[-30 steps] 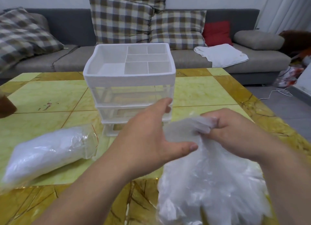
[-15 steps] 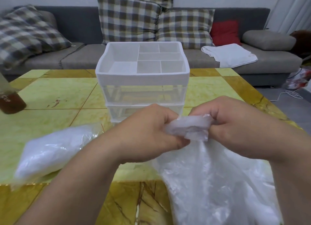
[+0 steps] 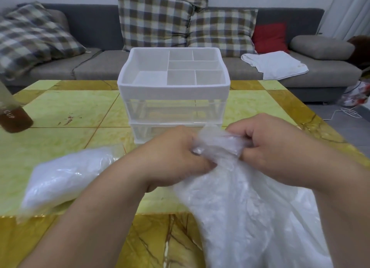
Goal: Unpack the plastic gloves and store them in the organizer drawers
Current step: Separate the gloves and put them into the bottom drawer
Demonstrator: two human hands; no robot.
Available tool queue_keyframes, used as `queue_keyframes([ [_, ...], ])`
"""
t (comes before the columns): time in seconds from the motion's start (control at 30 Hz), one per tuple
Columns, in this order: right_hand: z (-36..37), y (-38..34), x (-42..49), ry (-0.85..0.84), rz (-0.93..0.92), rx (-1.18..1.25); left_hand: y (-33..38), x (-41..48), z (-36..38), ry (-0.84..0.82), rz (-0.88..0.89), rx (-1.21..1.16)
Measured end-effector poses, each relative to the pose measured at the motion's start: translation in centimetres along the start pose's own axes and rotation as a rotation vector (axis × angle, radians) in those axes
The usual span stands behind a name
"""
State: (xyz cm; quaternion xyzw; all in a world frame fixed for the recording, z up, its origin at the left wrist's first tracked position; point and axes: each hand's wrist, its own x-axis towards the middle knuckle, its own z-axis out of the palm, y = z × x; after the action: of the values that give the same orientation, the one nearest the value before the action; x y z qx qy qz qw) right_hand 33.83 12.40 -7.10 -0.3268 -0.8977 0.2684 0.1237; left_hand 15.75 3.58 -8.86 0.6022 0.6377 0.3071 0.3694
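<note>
The bundle of gloves [image 3: 250, 207] is pinched at its top by the left hand [image 3: 176, 157] and the right hand [image 3: 274, 147], just in front of the organizer [image 3: 174, 91]. Tugged too hard, the thin film could get torn, or gloves spilled off the table [image 3: 60, 107] edge tbh.

Glove pack [image 3: 68, 179] left of organizer [image 3: 173, 91]

place: home living room
12 o'clock: grey sofa [image 3: 100, 63], plaid cushions [image 3: 154, 19], red cushion [image 3: 269, 37], white cloth [image 3: 276, 65] on seat
1 o'clock: pale curtain [image 3: 348, 9]
6 o'clock: yellow marbled low surface [image 3: 70, 107]
</note>
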Motion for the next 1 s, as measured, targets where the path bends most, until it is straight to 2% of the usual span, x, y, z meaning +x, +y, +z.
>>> queue_keyframes([
  [0.07,0.0,0.6,0.1,0.016,0.034,0.070,-0.3,0.1,0.0,0.021,-0.016,0.020],
  [0.17,-0.7,1.6,-0.4,-0.109,0.140,0.101,-0.4,0.0,-0.9,0.061,0.003,-0.027],
  [0.23,-0.9,2.4,-0.7,-0.104,0.186,0.092,-0.4,-0.2,-1.8,0.086,0.029,-0.077],
  [0.3,-1.2,3.0,-0.6,0.059,0.208,0.181,-0.1,-0.5,-2.3,0.111,0.074,-0.126],
  [0.43,-2.0,3.1,-0.2,0.560,0.175,0.489,0.6,-0.2,-2.2,0.257,0.122,-0.388],
  [0.53,-1.9,3.4,0.4,0.832,0.197,0.306,-1.0,1.5,-1.0,0.475,-0.001,-0.513],
  [0.63,-0.6,2.2,0.6,0.935,0.183,0.068,-3.9,3.0,0.5,0.636,-0.156,-0.394],
  [0.7,0.6,0.8,0.7,0.901,0.045,-0.022,-5.2,3.3,1.0,0.685,-0.250,-0.364],
  [0.77,2.0,-0.1,1.0,0.724,-0.076,-0.001,-5.8,3.2,1.1,0.689,-0.306,-0.366],
  [0.87,4.3,-0.8,1.2,0.369,-0.067,0.012,-6.0,2.9,0.9,0.681,-0.333,-0.396],
  [0.93,5.7,-0.8,1.0,0.250,-0.037,-0.067,-5.9,2.7,0.8,0.665,-0.327,-0.421],
  [1.0,6.6,-0.7,0.8,0.235,-0.044,-0.060,-5.7,2.4,0.6,0.652,-0.332,-0.414],
])
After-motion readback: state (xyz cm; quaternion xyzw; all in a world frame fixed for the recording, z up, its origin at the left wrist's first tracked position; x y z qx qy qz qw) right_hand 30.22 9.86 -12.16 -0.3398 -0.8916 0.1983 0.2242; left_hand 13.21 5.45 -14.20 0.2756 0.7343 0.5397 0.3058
